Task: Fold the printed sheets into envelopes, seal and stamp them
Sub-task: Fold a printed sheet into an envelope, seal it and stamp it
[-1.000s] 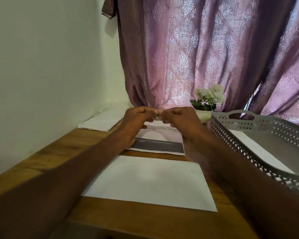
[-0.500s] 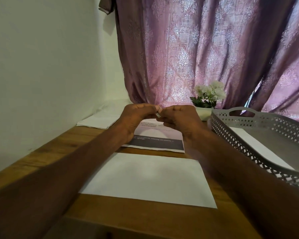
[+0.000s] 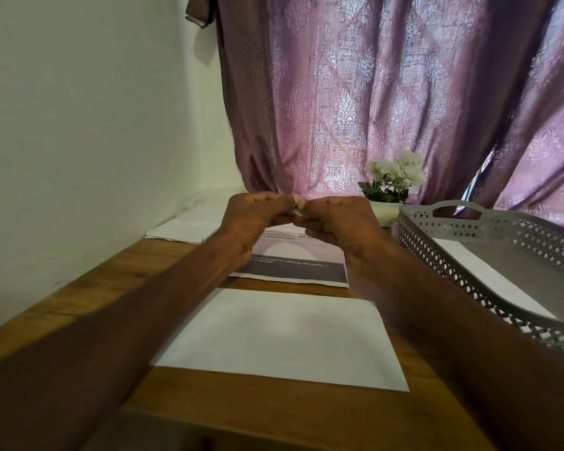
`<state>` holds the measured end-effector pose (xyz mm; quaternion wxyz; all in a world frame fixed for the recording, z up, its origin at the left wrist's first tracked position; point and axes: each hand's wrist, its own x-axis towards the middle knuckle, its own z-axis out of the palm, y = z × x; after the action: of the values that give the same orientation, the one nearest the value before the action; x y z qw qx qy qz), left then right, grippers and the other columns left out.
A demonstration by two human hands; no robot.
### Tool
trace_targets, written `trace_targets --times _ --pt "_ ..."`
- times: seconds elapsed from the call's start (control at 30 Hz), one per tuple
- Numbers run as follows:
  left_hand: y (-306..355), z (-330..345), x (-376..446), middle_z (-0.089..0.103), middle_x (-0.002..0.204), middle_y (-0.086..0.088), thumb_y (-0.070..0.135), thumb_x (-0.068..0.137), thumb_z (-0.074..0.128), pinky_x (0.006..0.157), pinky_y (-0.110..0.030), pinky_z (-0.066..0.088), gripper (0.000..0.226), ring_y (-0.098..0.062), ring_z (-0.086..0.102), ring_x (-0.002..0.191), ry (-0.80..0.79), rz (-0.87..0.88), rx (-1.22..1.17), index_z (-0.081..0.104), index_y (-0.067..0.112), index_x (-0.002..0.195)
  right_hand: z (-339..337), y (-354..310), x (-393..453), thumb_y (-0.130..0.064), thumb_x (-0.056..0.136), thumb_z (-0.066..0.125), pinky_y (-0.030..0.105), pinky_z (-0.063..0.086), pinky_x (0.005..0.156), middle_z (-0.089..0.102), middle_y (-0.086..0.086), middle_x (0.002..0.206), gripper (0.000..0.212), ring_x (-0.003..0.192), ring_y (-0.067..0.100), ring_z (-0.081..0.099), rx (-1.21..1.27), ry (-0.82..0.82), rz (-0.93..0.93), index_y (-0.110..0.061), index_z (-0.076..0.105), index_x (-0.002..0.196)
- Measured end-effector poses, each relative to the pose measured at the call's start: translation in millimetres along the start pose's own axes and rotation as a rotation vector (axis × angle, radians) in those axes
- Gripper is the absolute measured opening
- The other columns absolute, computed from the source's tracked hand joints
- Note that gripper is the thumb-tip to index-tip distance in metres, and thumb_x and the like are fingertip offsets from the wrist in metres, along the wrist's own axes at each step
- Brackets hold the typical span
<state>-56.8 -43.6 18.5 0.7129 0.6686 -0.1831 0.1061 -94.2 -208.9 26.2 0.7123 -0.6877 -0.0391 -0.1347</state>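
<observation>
A plain white envelope (image 3: 284, 336) lies flat on the wooden table (image 3: 88, 288) in front of me. Beyond it rests a printed sheet (image 3: 293, 265) with a dark band along its near edge. My left hand (image 3: 254, 219) and my right hand (image 3: 336, 222) are raised above that sheet, fingertips meeting. Between them they pinch a tiny pale piece (image 3: 297, 212), too small to identify, perhaps a stamp. Both hands have their fingers curled in.
A grey perforated tray (image 3: 489, 268) stands at the right with a white sheet inside. More white paper (image 3: 183, 227) lies at the back left by the wall. A small pot of white flowers (image 3: 394, 180) sits before a mauve curtain.
The hands stay together over the printed sheet, fingers shifting slightly on the small piece. The view has tilted a little.
</observation>
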Motion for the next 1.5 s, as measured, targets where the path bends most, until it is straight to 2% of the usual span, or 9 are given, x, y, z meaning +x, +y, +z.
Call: trace_targets --times 0.2,0.57,0.67,0.77,0.9,1.0,1.1,1.23,1.5 --pt "0.1 -0.6 1.0 0.081 0.081 0.01 0.035 0.086 0.083 0.064 -0.006 0.052 0.026 -0.007 0.078 0.078 0.011 -0.012 0.075 0.08 0.014 0.1 -0.8 0.2 -1.2 -0.019 0.081 0.086 0.04 0.062 0.09 0.08 0.013 0.09 0.02 0.087 0.024 0.079 0.01 -0.006 0.032 -0.004 0.08 0.094" --pt "-2.8 -5.0 -1.0 0.081 0.079 0.001 0.036 0.085 0.083 0.066 -0.01 0.055 0.021 -0.012 0.079 0.076 0.01 0.025 0.097 0.08 0.016 0.087 0.8 2.0 -6.1 -0.027 0.086 0.083 0.041 0.061 0.092 0.08 0.012 0.093 0.026 0.09 0.024 0.079 0.022 -0.033 0.041 -0.004 0.079 0.098" --pt "-1.5 -7.4 1.2 0.082 0.086 -0.005 0.045 0.078 0.085 0.077 -0.021 0.062 0.042 -0.018 0.08 0.081 0.014 0.017 0.104 0.079 0.008 0.096 1.7 2.1 -7.3 -0.026 0.086 0.083 0.039 0.061 0.091 0.08 0.012 0.092 0.023 0.09 0.023 0.079 0.026 -0.044 0.038 -0.006 0.079 0.095" --pt "0.9 -7.4 1.7 0.081 0.101 -0.011 0.054 0.077 0.077 0.092 -0.032 0.062 0.058 -0.025 0.079 0.095 -0.126 -0.05 0.011 0.078 0.007 0.11 0.0 1.8 -6.7 -0.025 0.084 0.084 0.037 0.061 0.09 0.08 0.013 0.091 0.021 0.089 0.024 0.079 0.027 -0.043 0.036 -0.006 0.08 0.093" --pt "-0.4 -7.2 0.8 0.08 0.108 -0.012 0.031 0.096 0.071 0.088 -0.022 0.06 0.034 -0.023 0.078 0.099 -0.152 -0.023 0.021 0.077 0.005 0.117 -3.6 1.8 -4.6 -0.024 0.079 0.089 0.033 0.062 0.083 0.08 0.013 0.09 0.023 0.089 0.023 0.079 0.03 -0.034 0.046 -0.006 0.08 0.09" --pt "1.1 -9.3 1.0 0.08 0.106 -0.016 0.017 0.096 0.072 0.088 -0.022 0.06 0.026 -0.026 0.079 0.097 -0.115 -0.008 -0.015 0.077 0.0 0.115 -3.8 1.8 -2.1 -0.022 0.078 0.089 0.033 0.062 0.081 0.08 0.013 0.087 0.018 0.086 0.023 0.079 0.01 -0.027 0.063 -0.008 0.08 0.086" --pt "2.3 -7.6 -1.2 0.081 0.101 -0.012 0.02 0.094 0.075 0.085 -0.019 0.06 0.022 -0.022 0.08 0.092 -0.069 -0.005 0.009 0.079 0.005 0.11 -0.4 1.8 -0.2 -0.025 0.078 0.089 0.035 0.062 0.081 0.08 0.012 0.085 0.019 0.083 0.023 0.079 -0.035 -0.002 0.077 -0.01 0.08 0.083" --pt "0.2 -3.4 -3.3 0.082 0.086 0.002 0.028 0.09 0.079 0.064 -0.004 0.051 0.011 -0.008 0.078 0.076 -0.007 -0.003 0.044 0.082 0.018 0.093 0.9 0.2 0.1 -0.029 0.074 0.092 0.033 0.061 0.075 0.08 0.01 0.081 0.024 0.081 0.024 0.079 -0.079 0.054 0.05 -0.01 0.079 0.081" --pt "-1.0 -0.1 -1.9 0.082 0.09 0.0 0.031 0.088 0.081 0.079 -0.015 0.057 0.015 -0.015 0.08 0.086 0.008 0.014 0.046 0.082 0.018 0.096 4.6 -7.1 -5.3 -0.039 0.073 0.091 0.044 0.06 0.092 0.078 0.009 0.075 0.039 0.073 0.024 0.078 -0.287 0.184 -0.065 -0.002 0.08 0.084"
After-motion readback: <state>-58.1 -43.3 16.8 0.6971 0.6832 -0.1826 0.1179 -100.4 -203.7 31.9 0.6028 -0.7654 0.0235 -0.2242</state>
